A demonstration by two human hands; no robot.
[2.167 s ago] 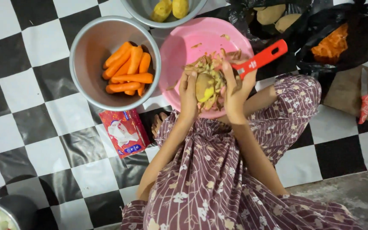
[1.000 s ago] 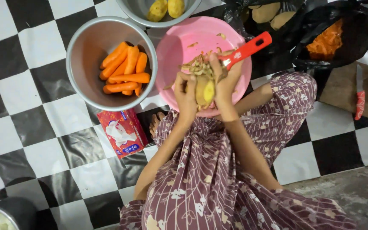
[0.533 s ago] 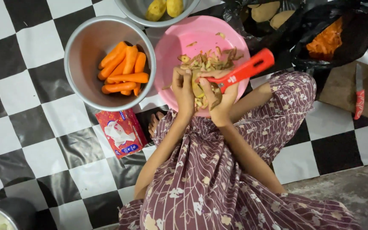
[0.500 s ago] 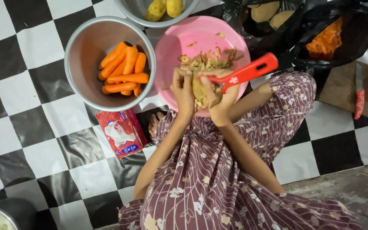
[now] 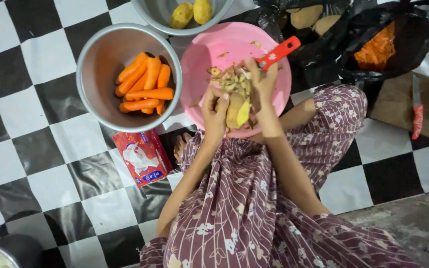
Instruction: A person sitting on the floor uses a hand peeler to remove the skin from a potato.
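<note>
Peeling in progress: the left hand (image 5: 214,111) grips a half-peeled yellow-brown potato (image 5: 237,110) over the pink plastic basin (image 5: 204,54), while the right hand (image 5: 261,79) clasps a red-handled peeler (image 5: 277,51). The next stroke likely calls for turning the potato's unpeeled skin toward the blade.

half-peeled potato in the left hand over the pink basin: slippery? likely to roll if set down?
Probably slippery: the potato shows bare yellow flesh where skin is gone, likely wet. The left hand wraps it from the side, which suggests it is firm and stiff. Its rounded oval shape would likely roll or rock if set in the pink basin, though the peel pile might stop it.
</note>
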